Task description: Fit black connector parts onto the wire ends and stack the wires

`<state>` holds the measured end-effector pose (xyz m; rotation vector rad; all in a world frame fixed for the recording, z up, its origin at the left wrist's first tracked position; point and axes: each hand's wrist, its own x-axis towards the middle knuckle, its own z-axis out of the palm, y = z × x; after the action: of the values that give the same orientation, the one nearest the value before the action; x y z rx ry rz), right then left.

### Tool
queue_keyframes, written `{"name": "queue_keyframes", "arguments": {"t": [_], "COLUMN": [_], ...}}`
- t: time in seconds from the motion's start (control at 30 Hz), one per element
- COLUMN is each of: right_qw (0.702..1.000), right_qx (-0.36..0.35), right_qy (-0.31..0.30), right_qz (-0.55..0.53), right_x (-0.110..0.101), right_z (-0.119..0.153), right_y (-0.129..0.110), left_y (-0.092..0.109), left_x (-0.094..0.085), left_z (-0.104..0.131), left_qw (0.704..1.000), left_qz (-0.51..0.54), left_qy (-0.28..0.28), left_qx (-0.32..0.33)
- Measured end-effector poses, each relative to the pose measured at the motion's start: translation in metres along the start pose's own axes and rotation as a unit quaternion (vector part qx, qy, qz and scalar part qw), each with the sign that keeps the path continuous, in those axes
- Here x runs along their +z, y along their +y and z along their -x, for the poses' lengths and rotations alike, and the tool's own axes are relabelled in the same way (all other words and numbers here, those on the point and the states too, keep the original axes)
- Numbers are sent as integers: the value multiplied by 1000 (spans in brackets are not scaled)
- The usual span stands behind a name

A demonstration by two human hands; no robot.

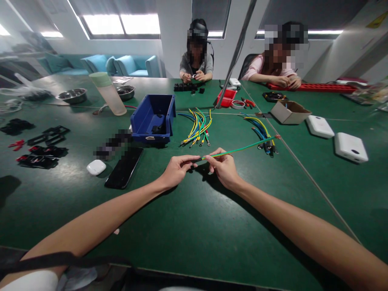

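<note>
Between my two hands, just above the green table, is a green-and-yellow wire (242,150). My right hand (223,166) pinches it close to its left end; the long free part slants up to the right and ends in bare copper-coloured strands. At the left end, my left hand (178,169) closes thumb and fingers on a dark sleeve or terminal, mostly hidden by the fingertips. Beyond my hands lies a bundle of green, yellow and blue wires (198,127) with ring terminals. A second wire bundle (263,135) with black ends rests behind the held wire's free part.
A blue bin (153,121) with black parts stands beyond my left hand, a phone (124,167) and white case (96,167) nearer. Black parts (42,155) lie left. At right are a cardboard box (289,113) and white boxes (351,147). Two people work across the table.
</note>
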<state>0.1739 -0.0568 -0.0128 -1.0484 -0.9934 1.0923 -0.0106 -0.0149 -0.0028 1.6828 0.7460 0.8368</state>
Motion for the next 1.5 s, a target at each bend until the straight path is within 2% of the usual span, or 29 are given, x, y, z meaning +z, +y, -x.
{"name": "queue_keyframes", "arguments": {"t": [0.43, 0.8, 1.07, 1.3, 1.5], "right_qw": [1000, 1000, 1000, 1000, 1000], "right_qx": [7, 13, 16, 19, 17], "right_qy": [4, -5, -4, -9, -3], "right_qz": [-9, -13, -17, -7, 11], "right_x": [0, -1, 0, -1, -1], "right_z": [-1, -1, 0, -1, 0], "right_y": [0, -1, -3, -2, -2], "left_y": [1, -1, 3, -2, -3], "left_x": [0, 1, 3, 2, 2], "left_z": [1, 0, 2, 1, 0], "left_qw": [1000, 1000, 1000, 999, 1000], "left_qz": [-5, 1, -20, -2, 6], "left_qy": [-22, -21, -7, -35, -21], "left_qx": [4, -1, 18, -11, -9]}}
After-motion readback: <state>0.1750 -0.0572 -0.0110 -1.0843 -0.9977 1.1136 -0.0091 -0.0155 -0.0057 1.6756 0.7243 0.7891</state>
